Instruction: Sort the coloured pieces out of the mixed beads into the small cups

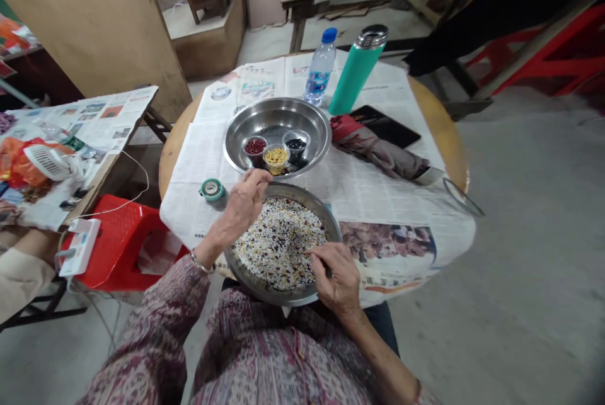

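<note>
A metal basin (334, 219) at the table's near edge holds a mix of white grains (278, 244) with dark, red and yellow beans. Over its far left rim is my left hand (246, 200), fingers pinched together; whatever is in them is too small to make out. My right hand (336, 276) is at the basin's right side, thumb and fingertips closed just above the mix, their contents unclear. Behind stands a second metal basin (274, 116) with three clear cups inside: red beans (255, 146), yellow beans (275, 155) and black beans (296, 144).
Newspaper (189, 172) covers the round table. On it are a green lid (212, 189), a water bottle (320, 68), a green flask (358, 71), a folded umbrella (382, 148) and a dark tablet (390, 126). Left, a red stool (118, 235) bears a power strip (80, 246); another person's arm (28, 250) shows.
</note>
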Available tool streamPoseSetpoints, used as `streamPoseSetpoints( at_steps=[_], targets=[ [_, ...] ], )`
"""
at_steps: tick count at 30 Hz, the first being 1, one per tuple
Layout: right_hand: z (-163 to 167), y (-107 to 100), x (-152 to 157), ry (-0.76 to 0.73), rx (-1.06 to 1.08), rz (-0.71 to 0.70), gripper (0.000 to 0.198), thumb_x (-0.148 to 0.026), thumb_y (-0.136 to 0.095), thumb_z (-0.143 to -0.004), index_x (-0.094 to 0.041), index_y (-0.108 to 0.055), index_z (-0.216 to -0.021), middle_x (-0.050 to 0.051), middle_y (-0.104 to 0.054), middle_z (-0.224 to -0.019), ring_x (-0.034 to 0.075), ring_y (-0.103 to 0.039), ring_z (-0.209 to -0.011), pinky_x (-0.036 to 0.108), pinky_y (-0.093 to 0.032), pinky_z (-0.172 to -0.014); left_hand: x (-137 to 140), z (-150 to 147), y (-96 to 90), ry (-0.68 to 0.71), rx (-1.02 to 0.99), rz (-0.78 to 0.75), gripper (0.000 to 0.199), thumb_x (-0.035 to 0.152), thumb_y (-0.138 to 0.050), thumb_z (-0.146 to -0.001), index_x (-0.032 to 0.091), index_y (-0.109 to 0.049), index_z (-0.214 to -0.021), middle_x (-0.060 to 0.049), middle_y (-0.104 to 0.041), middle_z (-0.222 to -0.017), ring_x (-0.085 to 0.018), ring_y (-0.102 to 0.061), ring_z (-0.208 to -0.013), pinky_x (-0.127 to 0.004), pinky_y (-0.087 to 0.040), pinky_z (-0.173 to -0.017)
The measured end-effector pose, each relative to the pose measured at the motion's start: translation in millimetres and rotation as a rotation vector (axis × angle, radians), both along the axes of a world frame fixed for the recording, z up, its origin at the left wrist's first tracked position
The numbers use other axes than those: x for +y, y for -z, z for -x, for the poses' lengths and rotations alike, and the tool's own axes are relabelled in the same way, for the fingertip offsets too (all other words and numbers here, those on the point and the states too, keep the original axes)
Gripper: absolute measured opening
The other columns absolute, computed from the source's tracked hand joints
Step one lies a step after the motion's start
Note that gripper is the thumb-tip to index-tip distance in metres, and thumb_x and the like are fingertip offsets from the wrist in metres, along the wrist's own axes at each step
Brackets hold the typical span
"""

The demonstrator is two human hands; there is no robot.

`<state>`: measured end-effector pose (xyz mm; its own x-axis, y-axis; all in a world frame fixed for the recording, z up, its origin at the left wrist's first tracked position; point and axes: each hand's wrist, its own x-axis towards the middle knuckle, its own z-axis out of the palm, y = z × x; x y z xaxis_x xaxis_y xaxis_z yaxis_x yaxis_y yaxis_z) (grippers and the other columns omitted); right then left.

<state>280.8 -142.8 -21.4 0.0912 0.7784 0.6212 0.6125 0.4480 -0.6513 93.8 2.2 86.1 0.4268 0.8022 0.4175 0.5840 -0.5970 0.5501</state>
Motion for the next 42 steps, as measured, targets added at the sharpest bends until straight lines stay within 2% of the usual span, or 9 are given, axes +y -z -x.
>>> streamPoseSetpoints(
  at_steps=[4, 7, 10, 13, 17, 22, 27, 35, 42],
  targets=[
    [-0.6, 2.3, -0.3, -0.001, -0.013, -0.006, 0.017, -0.009, -0.058, -0.089, -0.024, -0.064, -0.093, 0.001, -0.069, -0.081, 0.019, -0.061, -0.080, 0.036, -0.049, -0.075, 61.7, 0.4, -6.7, -0.079, -0.043, -0.143, 0.010, 0.013, -0.056, -0.096, 0.019, -0.064, -0.097, -0.003, -0.072, -0.096, -0.014, -0.065, -0.086, -0.031, -0.054, -0.083],
    [-1.2, 3.1, 0.1, 0.000, -0.022, -0.008, 0.015, -0.010, -0.058, -0.089, -0.023, -0.064, -0.092, 0.001, -0.069, -0.081, 0.019, -0.061, -0.080, 0.036, -0.049, -0.075, 103.8, 0.7, -0.7, -0.147, -0.017, -0.139, 0.012, 0.011, -0.064, -0.091, 0.020, -0.069, -0.095, -0.001, -0.075, -0.092, -0.015, -0.068, -0.086, -0.033, -0.054, -0.086],
    [-1.2, 2.8, 0.4, 0.008, -0.020, -0.008, 0.015, -0.010, -0.058, -0.090, -0.023, -0.064, -0.092, 0.001, -0.068, -0.081, 0.019, -0.061, -0.080, 0.036, -0.048, -0.074, 116.1, 3.9, 3.0, -0.199, -0.045, -0.103, 0.013, 0.012, -0.062, -0.094, 0.019, -0.071, -0.099, -0.003, -0.077, -0.094, -0.015, -0.070, -0.085, -0.033, -0.055, -0.084],
    [-0.8, 2.2, 0.4, 0.003, -0.012, -0.007, 0.015, -0.010, -0.058, -0.089, -0.023, -0.065, -0.092, 0.001, -0.069, -0.081, 0.020, -0.061, -0.080, 0.036, -0.048, -0.075, 90.6, 8.9, 0.4, -0.216, -0.122, -0.151, 0.014, 0.018, -0.057, -0.099, 0.020, -0.070, -0.104, -0.003, -0.077, -0.098, -0.013, -0.070, -0.085, -0.029, -0.056, -0.079],
    [-0.4, 1.3, 0.3, -0.002, 0.004, -0.003, 0.017, -0.008, -0.058, -0.088, -0.024, -0.065, -0.093, 0.001, -0.070, -0.081, 0.019, -0.061, -0.080, 0.036, -0.048, -0.076, 25.0, 12.5, 2.4, -0.112, -0.133, -0.183, 0.012, 0.020, -0.058, -0.099, 0.016, -0.069, -0.104, -0.003, -0.075, -0.090, -0.011, -0.068, -0.075, -0.025, -0.056, -0.071],
    [-0.3, -0.6, 0.5, -0.002, 0.008, 0.000, 0.017, -0.008, -0.057, -0.088, -0.023, -0.065, -0.091, 0.002, -0.069, -0.081, 0.019, -0.060, -0.080, 0.035, -0.048, -0.076, -32.6, 11.1, 36.4, 0.152, 0.040, -0.050, 0.009, 0.017, -0.062, -0.096, 0.017, -0.069, -0.101, -0.003, -0.072, -0.094, -0.014, -0.068, -0.087, -0.029, -0.058, -0.081],
    [-0.6, 1.7, 0.1, 0.009, 0.008, 0.013, 0.017, -0.010, -0.057, -0.088, -0.023, -0.066, -0.092, 0.002, -0.069, -0.081, 0.020, -0.060, -0.081, 0.036, -0.047, -0.077, -44.3, 5.7, 63.7, 0.189, 0.186, 0.075, 0.020, 0.013, -0.064, -0.092, 0.018, -0.066, -0.112, -0.006, -0.066, -0.105, -0.020, -0.065, -0.105, -0.039, -0.057, -0.097],
    [-0.4, 4.2, -0.1, 0.020, 0.017, 0.026, 0.017, -0.012, -0.057, -0.087, -0.024, -0.068, -0.090, 0.002, -0.070, -0.080, 0.021, -0.061, -0.081, 0.037, -0.048, -0.077, -43.5, -13.7, 63.3, 0.177, 0.299, 0.108, 0.024, 0.011, -0.053, -0.097, 0.018, -0.063, -0.118, -0.007, -0.063, -0.110, -0.021, -0.062, -0.106, -0.040, -0.054, -0.101],
    [-1.0, 3.0, 0.4, 0.013, -0.004, 0.006, 0.016, -0.010, -0.056, -0.088, -0.023, -0.066, -0.091, 0.003, -0.070, -0.081, 0.020, -0.059, -0.082, 0.037, -0.047, -0.077, -40.2, -19.9, 66.6, 0.161, 0.350, 0.085, 0.020, 0.013, -0.058, -0.096, 0.019, -0.064, -0.113, -0.006, -0.063, -0.105, -0.021, -0.062, -0.104, -0.038, -0.054, -0.097]
  ],
)
